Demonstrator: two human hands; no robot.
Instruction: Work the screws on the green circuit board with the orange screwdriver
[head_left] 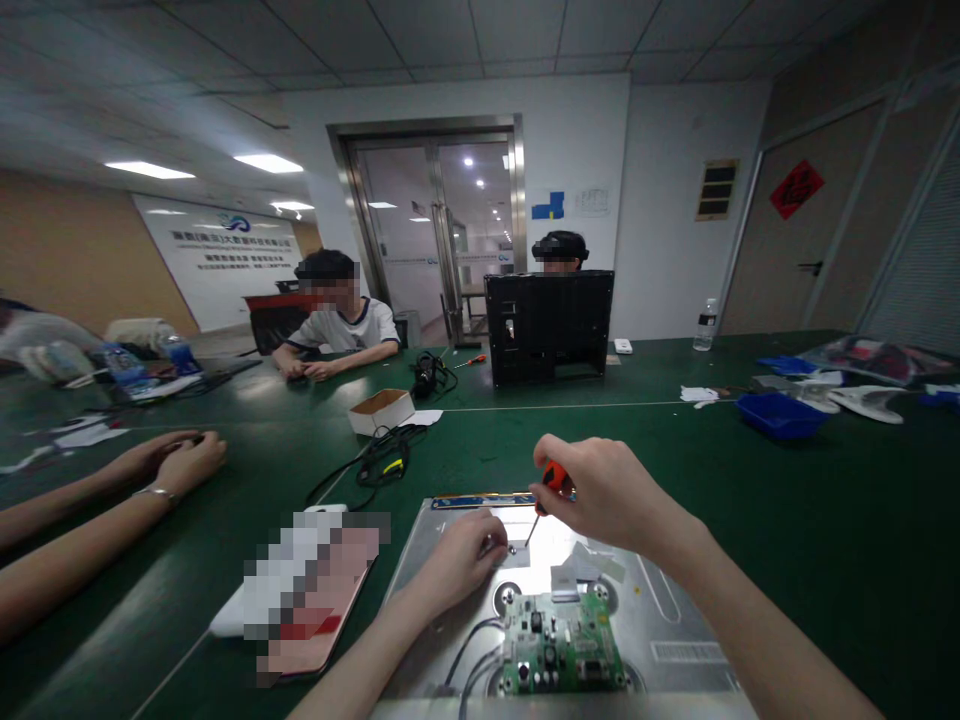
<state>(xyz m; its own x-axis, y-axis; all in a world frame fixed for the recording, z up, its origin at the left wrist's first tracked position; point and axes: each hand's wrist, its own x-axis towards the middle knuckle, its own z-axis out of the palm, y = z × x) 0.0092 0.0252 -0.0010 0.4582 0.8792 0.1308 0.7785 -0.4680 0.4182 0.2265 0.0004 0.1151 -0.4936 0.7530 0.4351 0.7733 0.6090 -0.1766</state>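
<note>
My right hand (600, 490) grips a screwdriver (553, 476) by its red-orange and black handle. The thin shaft slants down, its tip at or just above the silvery metal back of a display panel (652, 600). Left of the tip, my left hand (469, 548) has its fingers curled together close to the metal. A small shiny piece, perhaps a screw (512, 549), shows by the fingertips; whether they hold it is unclear. Nearer to me, a green circuit board (559, 645) sits on the panel, with dark cables (472, 640) on its left and a flat ribbon cable (564, 582) at its top.
Left of the panel lie a pink phone-like case (337, 590) and a white object (255, 590). Beyond are black cables (375, 465) and an open cardboard box (381, 411). A co-worker's hands (176, 465) rest at left. A black monitor housing (551, 328) stands opposite; a blue tray (780, 415) is at right.
</note>
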